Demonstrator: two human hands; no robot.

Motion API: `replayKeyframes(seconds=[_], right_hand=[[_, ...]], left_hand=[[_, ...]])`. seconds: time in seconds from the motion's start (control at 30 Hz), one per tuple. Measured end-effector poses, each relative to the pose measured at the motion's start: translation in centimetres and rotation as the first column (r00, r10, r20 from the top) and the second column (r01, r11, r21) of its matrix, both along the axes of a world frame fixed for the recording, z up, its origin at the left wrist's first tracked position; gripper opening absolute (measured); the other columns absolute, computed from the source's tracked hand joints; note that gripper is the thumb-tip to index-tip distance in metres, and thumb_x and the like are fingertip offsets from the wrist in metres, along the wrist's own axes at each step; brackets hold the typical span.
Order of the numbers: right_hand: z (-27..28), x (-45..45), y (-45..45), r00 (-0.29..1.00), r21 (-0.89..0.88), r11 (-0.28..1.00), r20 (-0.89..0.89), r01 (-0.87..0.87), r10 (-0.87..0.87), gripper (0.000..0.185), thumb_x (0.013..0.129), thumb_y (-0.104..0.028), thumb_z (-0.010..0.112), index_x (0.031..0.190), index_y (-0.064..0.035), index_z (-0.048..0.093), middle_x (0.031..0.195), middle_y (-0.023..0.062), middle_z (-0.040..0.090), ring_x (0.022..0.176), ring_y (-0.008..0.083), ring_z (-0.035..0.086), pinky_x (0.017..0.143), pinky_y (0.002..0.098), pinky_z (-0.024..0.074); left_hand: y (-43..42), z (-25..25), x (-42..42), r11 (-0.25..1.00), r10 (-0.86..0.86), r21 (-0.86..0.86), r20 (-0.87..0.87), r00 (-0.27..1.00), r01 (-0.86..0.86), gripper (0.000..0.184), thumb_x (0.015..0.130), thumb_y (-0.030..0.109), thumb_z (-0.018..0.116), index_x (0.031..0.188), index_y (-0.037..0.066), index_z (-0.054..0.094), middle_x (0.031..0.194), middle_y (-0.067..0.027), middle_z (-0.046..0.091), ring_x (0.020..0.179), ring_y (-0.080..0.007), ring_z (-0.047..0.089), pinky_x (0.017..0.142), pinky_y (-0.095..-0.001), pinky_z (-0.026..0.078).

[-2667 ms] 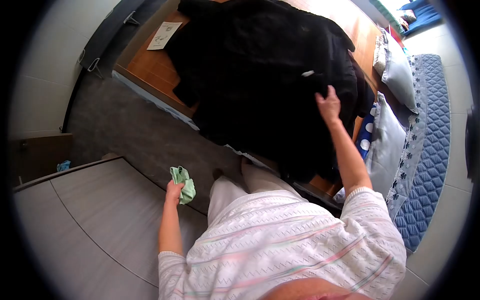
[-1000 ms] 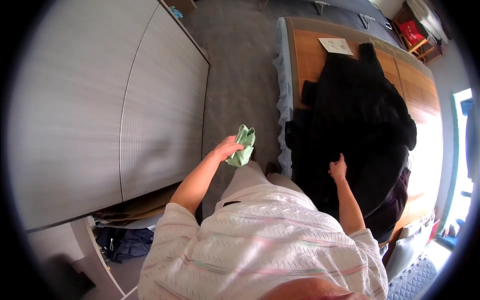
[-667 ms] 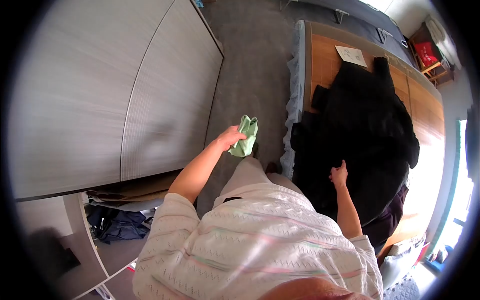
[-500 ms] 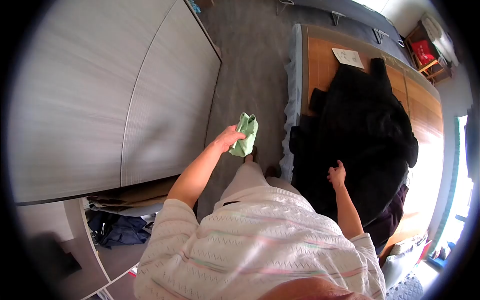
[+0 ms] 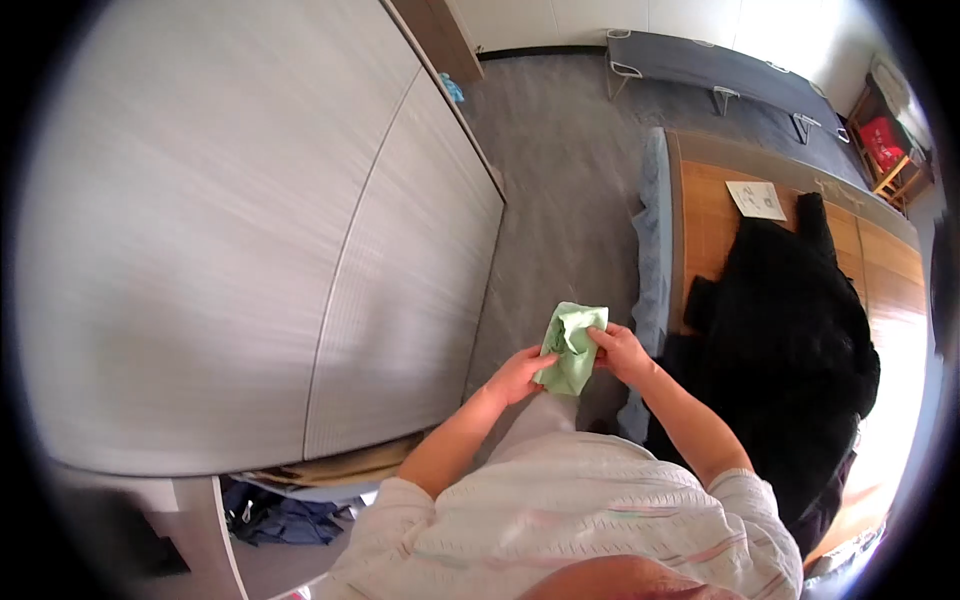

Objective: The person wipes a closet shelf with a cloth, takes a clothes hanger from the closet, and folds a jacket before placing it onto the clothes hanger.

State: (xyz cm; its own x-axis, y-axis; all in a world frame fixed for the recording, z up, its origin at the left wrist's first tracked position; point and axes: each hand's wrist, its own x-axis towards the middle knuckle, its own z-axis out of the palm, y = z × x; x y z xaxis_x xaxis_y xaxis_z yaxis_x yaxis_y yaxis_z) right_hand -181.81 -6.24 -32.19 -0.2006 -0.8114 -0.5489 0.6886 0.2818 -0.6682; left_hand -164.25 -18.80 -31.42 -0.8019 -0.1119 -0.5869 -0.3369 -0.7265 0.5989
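A pale green folded cloth (image 5: pixel 572 362) is held out in front of my body, above the floor between the wardrobe and the bed. My left hand (image 5: pixel 518 374) grips its left edge, thumb on top. On the opposite edge, my right hand (image 5: pixel 622 352) pinches the cloth with the thumb over it. The cloth's exact kind does not show; its upper side looks loosely folded and creased. To the right, a black furry coat (image 5: pixel 785 340) lies spread on the bed, apart from both hands.
A grey wardrobe (image 5: pixel 400 270) with large door panels stands at left, above an open shelf (image 5: pixel 228 545) with dark blue clothes (image 5: pixel 285 517). The wooden bed surface (image 5: pixel 708 215) bears a paper sheet (image 5: pixel 756 200). A folding cot (image 5: pixel 700 75) stands along the far wall.
My right hand has left its place over the black coat and taken hold of the cloth's right side. The view has shifted, showing more of the far wall and cot.
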Motion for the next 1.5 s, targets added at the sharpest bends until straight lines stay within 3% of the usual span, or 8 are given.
replayKeyframes(seconds=[0.53,0.97,1.13,1.2,1.3,1.4,1.47,1.5], right_hand=[[8.5,-23.2,-32.3,0.844,-0.216,0.956,-0.458,0.197,-0.277,0.046,0.078,-0.016,0.059,0.117,0.0059,0.046,0.093,0.0138,0.058,0.077,0.0205,0.059,0.062,0.0326,0.048],[20.4,-41.7,-65.8,0.764,-0.486,0.869,-0.594,-0.094,-0.25,0.051,0.072,-0.013,0.065,0.115,0.0072,0.047,0.085,0.0156,0.061,0.061,0.0196,0.061,0.051,0.0312,0.0514],[28.3,-41.3,-76.8,0.537,-0.536,0.817,-0.763,-0.214,-0.36,0.062,0.067,-0.021,0.069,0.118,0.0055,0.046,0.093,0.0194,0.062,0.068,0.0232,0.064,0.061,0.0357,0.0535],[31.8,-39.9,-80.9,0.212,-0.558,0.784,-0.83,-0.274,-0.516,0.063,0.071,-0.03,0.067,0.122,0.0012,0.046,0.102,0.0176,0.061,0.086,0.025,0.062,0.077,0.0386,0.0498],[36.8,-34.4,-82.1,0.197,-0.58,0.762,-0.814,-0.288,-0.546,0.035,0.082,-0.027,0.05,0.103,0.0003,0.059,0.091,0.0186,0.063,0.091,0.03,0.06,0.079,0.0397,0.0468],[35.5,-30.3,-86.3,0.033,-0.457,0.713,-0.852,-0.532,-0.522,0.032,0.081,-0.02,0.054,0.106,-0.0007,0.058,0.098,0.0191,0.061,0.091,0.0314,0.06,0.081,0.0385,0.0469],[36.5,-29.9,-83.9,0.375,-0.306,0.707,-0.925,-0.637,-0.062,0.035,0.086,-0.011,0.047,0.12,-0.0046,0.05,0.114,0.0176,0.055,0.089,0.0285,0.061,0.086,0.0374,0.0461],[35.7,-29.2,-84.6,0.196,-0.306,0.807,-0.951,-0.505,-0.238,0.032,0.087,-0.009,0.045,0.118,-0.0058,0.05,0.11,0.0156,0.056,0.089,0.025,0.06,0.082,0.0365,0.0479]], left_hand=[[-20.3,-1.7,2.2,0.96,0.236,-0.226,0.347,0.908,-0.163,0.038,0.088,0.02,0.052,0.123,0.008,0.045,0.095,-0.0103,0.062,0.078,-0.02,0.061,0.067,-0.0337,0.048],[-25.3,-4.1,-9.1,0.842,0.54,-0.331,0.512,0.669,-0.426,0.04,0.087,0.017,0.053,0.124,0.006,0.045,0.093,-0.0098,0.062,0.077,-0.0195,0.062,0.066,-0.0324,0.05],[-24.1,-1.4,-12.8,0.771,0.637,-0.424,0.514,0.575,-0.475,0.037,0.087,0.016,0.053,0.121,0.005,0.05,0.088,-0.0077,0.062,0.075,-0.0159,0.06,0.067,-0.0293,0.05],[-22.2,-0.8,-13.4,0.719,0.695,-0.461,0.499,0.518,-0.52,0.035,0.086,0.016,0.053,0.12,0.005,0.052,0.086,-0.0066,0.062,0.075,-0.015,0.06,0.067,-0.0284,0.049],[-19.1,0.9,-14.0,0.615,0.754,-0.377,0.537,0.378,-0.692,0.035,0.086,0.015,0.053,0.119,0.005,0.053,0.084,-0.0059,0.061,0.075,-0.0147,0.06,0.067,-0.0283,0.049],[-15.2,-1.0,-12.7,0.678,0.693,-0.421,0.639,0.333,-0.603,0.027,0.085,0.012,0.052,0.11,0.004,0.058,0.083,-0.0058,0.061,0.075,-0.014,0.059,0.066,-0.0272,0.048],[-12.7,0.4,-13.0,0.563,0.785,-0.431,0.548,0.291,-0.705,0.02,0.085,0.011,0.051,0.102,0.004,0.059,0.079,-0.0052,0.06,0.069,-0.0133,0.057,0.06,-0.0266,0.048],[-11.5,0.8,-13.5,0.479,0.836,-0.427,0.489,0.249,-0.767,0.017,0.085,0.01,0.05,0.098,0.004,0.06,0.077,-0.005,0.059,0.066,-0.0129,0.056,0.057,-0.0264,0.047]])
